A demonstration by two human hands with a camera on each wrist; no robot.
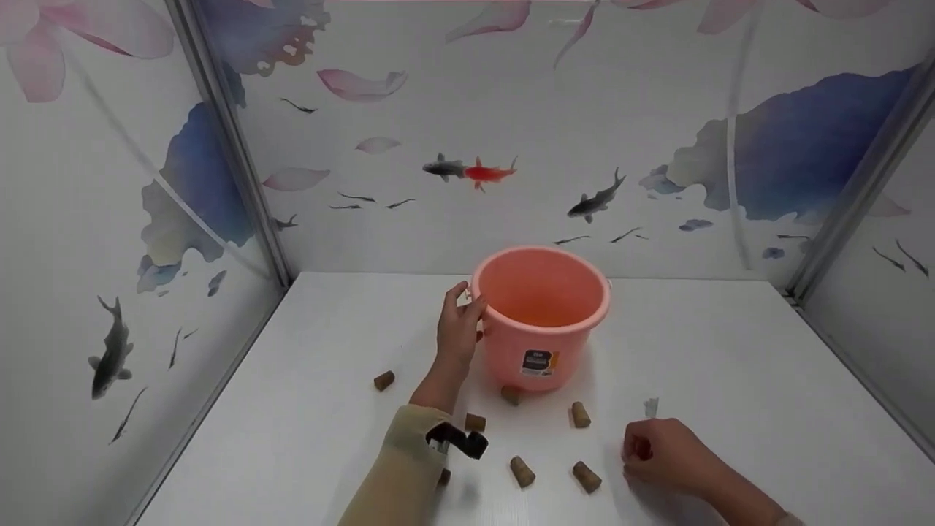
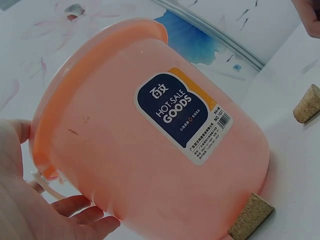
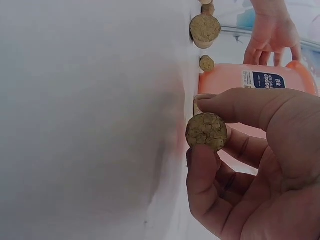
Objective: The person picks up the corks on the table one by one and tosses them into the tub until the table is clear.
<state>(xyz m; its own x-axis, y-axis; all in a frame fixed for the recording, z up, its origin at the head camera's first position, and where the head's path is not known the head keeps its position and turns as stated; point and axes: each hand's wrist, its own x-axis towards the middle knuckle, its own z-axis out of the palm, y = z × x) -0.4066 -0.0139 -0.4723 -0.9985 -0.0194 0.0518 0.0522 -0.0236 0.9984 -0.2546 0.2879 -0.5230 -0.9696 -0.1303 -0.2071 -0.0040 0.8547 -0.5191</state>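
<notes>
A pink bucket (image 1: pixel 540 321) with a dark label stands on the white table. My left hand (image 1: pixel 460 329) holds its left side near the rim, thumb at the rim and fingers against the wall below, by the white handle (image 2: pixel 47 187). At the right, just above the table, my right hand (image 1: pixel 668 456) pinches a cork (image 3: pixel 206 131) between thumb and index finger; in the head view the fingers hide that cork. Several other corks lie about: one cork (image 1: pixel 586 477) nearest the right hand, another cork (image 1: pixel 511 395) at the bucket's base, and one (image 1: pixel 384 380) left of the forearm.
More loose corks lie in front of the bucket, among them a cork (image 1: pixel 522 472) near the front and a cork (image 1: pixel 475 422) beside the left sleeve. A small greyish patch (image 1: pixel 651 407) marks the table. Painted panels (image 1: pixel 511 109) enclose the table at back and sides.
</notes>
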